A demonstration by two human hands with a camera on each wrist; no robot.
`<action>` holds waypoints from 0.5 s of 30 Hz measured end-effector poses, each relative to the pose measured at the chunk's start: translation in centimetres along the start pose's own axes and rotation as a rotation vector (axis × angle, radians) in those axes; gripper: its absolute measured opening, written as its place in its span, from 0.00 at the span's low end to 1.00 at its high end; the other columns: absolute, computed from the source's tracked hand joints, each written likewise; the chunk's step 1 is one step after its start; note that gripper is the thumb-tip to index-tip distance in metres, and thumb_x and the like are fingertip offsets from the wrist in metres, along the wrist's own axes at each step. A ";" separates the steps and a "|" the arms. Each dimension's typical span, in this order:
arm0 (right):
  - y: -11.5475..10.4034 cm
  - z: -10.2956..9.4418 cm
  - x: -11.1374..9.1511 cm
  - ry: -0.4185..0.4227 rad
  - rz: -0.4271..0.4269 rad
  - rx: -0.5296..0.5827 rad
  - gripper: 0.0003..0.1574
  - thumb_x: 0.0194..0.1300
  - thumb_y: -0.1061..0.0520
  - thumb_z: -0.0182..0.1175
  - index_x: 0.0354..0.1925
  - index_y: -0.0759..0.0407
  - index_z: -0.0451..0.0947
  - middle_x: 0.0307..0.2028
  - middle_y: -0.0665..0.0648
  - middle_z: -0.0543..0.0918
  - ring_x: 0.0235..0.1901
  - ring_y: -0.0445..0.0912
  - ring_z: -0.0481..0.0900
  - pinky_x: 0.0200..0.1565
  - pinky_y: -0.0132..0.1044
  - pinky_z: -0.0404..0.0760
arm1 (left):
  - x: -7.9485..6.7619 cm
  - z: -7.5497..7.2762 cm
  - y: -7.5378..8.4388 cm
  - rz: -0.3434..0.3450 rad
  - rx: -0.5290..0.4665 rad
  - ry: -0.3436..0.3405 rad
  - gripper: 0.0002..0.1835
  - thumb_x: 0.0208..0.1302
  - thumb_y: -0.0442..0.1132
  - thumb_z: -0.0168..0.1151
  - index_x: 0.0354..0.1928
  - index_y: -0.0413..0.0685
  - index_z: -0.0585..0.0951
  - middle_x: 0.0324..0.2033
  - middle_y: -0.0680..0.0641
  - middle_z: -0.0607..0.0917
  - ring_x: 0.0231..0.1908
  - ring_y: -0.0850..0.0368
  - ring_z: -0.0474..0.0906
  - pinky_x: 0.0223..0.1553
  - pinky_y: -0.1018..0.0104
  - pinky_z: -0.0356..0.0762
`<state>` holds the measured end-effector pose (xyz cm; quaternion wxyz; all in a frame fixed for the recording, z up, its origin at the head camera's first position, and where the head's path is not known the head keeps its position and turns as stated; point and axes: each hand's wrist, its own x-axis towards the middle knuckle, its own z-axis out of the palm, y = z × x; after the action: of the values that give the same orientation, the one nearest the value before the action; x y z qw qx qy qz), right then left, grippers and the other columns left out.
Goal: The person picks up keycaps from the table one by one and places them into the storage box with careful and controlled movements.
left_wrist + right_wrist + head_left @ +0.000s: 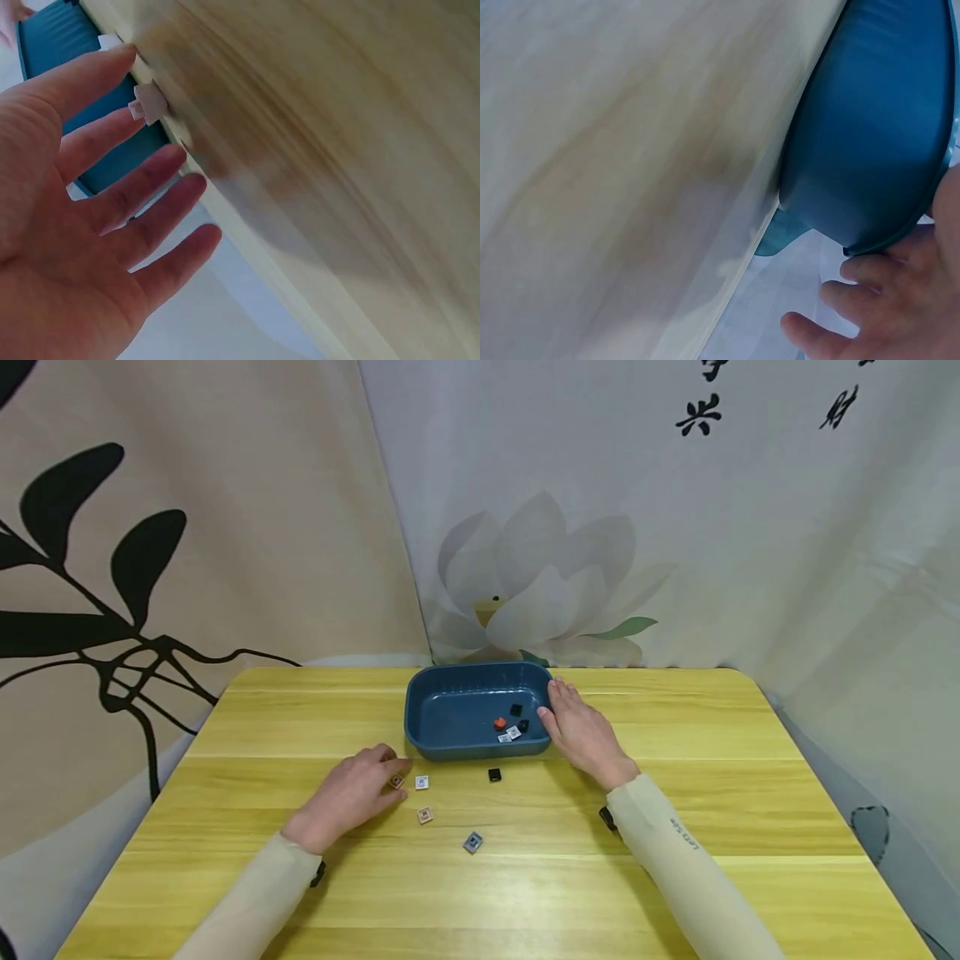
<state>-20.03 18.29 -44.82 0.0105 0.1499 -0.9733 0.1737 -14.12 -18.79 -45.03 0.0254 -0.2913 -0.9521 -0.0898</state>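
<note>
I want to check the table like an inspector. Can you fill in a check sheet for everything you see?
Surface: yellow wooden table, bare wood around the pieces.
Job's things: blue tray at the back, holding a red piece, black and white pieces. On the table: brown tile, white tile, tan tile, grey tile, black piece.
Clutter: nothing seen.
Hands: left hand flat on the table, fingertips at the brown tile; right hand resting against the tray's right side.
Cables: nothing seen.
Surroundings: curtains with a lotus and black leaves.
</note>
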 end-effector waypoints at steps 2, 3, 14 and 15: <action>-0.1 -0.1 0.0 0.000 -0.002 0.002 0.41 0.85 0.43 0.40 0.79 0.70 0.52 0.80 0.67 0.52 0.78 0.62 0.54 0.74 0.57 0.60 | 0.0 0.0 0.0 0.006 0.011 -0.008 0.18 0.60 0.41 0.77 0.52 0.44 0.88 0.41 0.46 0.84 0.35 0.54 0.79 0.36 0.59 0.80; -0.1 0.0 0.0 -0.001 -0.003 0.001 0.41 0.85 0.43 0.40 0.79 0.70 0.52 0.80 0.67 0.53 0.78 0.62 0.54 0.74 0.57 0.59 | 0.0 -0.1 0.1 0.009 0.017 -0.006 0.17 0.61 0.40 0.77 0.51 0.45 0.89 0.40 0.46 0.84 0.34 0.54 0.78 0.34 0.60 0.80; -0.2 -0.1 0.0 -0.002 -0.012 0.009 0.41 0.85 0.43 0.39 0.79 0.70 0.51 0.80 0.67 0.53 0.78 0.62 0.54 0.74 0.56 0.59 | 0.1 -0.3 -0.1 0.043 0.060 0.027 0.05 0.60 0.33 0.76 0.36 0.48 0.88 0.31 0.52 0.82 0.30 0.57 0.78 0.30 0.62 0.79; -0.2 -0.1 0.0 -0.004 -0.011 0.009 0.41 0.85 0.42 0.39 0.79 0.70 0.51 0.80 0.67 0.53 0.78 0.62 0.54 0.75 0.56 0.59 | 0.1 -0.3 -0.1 0.045 0.066 0.030 0.05 0.60 0.33 0.76 0.36 0.48 0.88 0.31 0.51 0.82 0.30 0.56 0.79 0.30 0.62 0.79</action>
<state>-19.97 18.14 -44.67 0.0090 0.1555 -0.9717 0.1778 -14.25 -18.88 -44.75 0.0512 -0.3102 -0.9472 -0.0623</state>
